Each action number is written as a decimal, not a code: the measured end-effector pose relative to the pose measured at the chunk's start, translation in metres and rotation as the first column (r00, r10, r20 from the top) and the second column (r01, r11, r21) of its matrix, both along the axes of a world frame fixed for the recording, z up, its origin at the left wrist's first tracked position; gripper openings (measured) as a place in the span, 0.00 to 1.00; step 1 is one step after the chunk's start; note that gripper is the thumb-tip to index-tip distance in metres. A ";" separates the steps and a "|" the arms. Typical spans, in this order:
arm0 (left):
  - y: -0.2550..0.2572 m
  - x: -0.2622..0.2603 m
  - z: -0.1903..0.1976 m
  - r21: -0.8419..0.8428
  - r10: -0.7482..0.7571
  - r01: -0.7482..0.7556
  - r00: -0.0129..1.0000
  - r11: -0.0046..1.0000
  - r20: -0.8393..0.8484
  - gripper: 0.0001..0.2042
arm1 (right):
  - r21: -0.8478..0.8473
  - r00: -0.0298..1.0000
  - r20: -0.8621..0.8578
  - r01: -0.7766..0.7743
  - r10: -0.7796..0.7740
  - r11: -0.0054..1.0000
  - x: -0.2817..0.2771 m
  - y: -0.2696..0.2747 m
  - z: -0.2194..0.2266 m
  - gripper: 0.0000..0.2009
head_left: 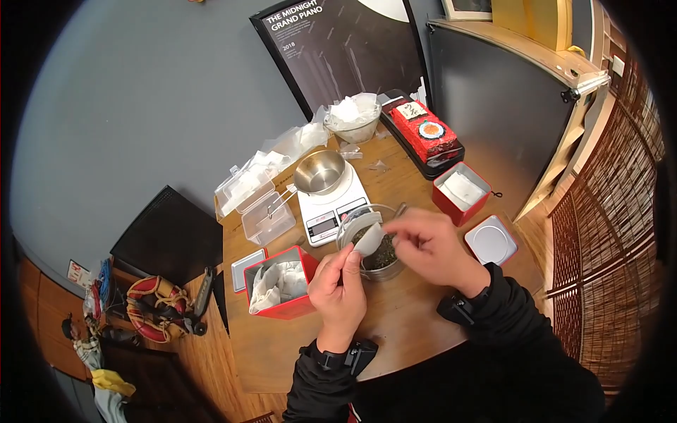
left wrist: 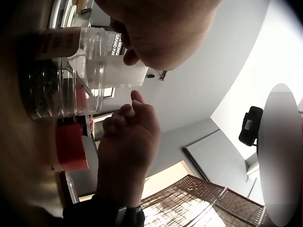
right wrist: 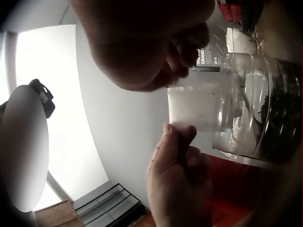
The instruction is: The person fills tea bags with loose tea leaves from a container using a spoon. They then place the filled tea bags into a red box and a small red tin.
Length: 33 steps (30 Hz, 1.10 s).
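Note:
A small white tea bag (head_left: 369, 240) hangs over the mouth of a clear plastic jar (head_left: 384, 271) with dark loose tea leaves inside. My left hand (head_left: 337, 290) pinches one corner of the bag between thumb and forefinger. My right hand (head_left: 428, 243) has its curled fingers at the opposite top corner, pinching the bag there. In the right wrist view the bag (right wrist: 196, 106) is stretched flat between both hands, its far end overlapping the jar's opening. A spoon (left wrist: 78, 78) stands inside the jar, its lower part among the leaves.
Left of the jar is a red tin (head_left: 282, 310) of white bags, with a kitchen scale (head_left: 328, 211) bearing a steel bowl (head_left: 319, 173) behind. Another red tin (head_left: 462, 194), a tin lid (head_left: 491, 240) and a red package (head_left: 423, 134) on a black tray are at right.

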<state>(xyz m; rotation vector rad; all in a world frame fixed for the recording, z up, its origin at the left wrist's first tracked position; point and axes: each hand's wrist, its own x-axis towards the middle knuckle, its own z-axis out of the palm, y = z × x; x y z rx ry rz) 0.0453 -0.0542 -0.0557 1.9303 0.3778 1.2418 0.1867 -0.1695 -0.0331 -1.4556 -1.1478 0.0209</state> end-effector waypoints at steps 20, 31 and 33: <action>0.003 -0.003 -0.004 0.045 -0.017 0.019 0.999 0.999 -0.044 0.11 | 0.139 0.993 -0.082 0.091 -0.081 0.986 -0.006 0.006 -0.007 0.04; 0.005 -0.001 -0.015 -0.137 -0.060 0.060 0.998 0.989 -0.002 0.14 | 0.098 0.919 -0.392 0.075 -0.031 0.992 0.012 0.001 -0.013 0.05; 0.005 -0.002 -0.014 -0.135 -0.060 0.060 0.998 0.989 0.000 0.13 | 0.062 0.919 -0.395 0.042 -0.014 0.997 0.014 0.001 -0.009 0.05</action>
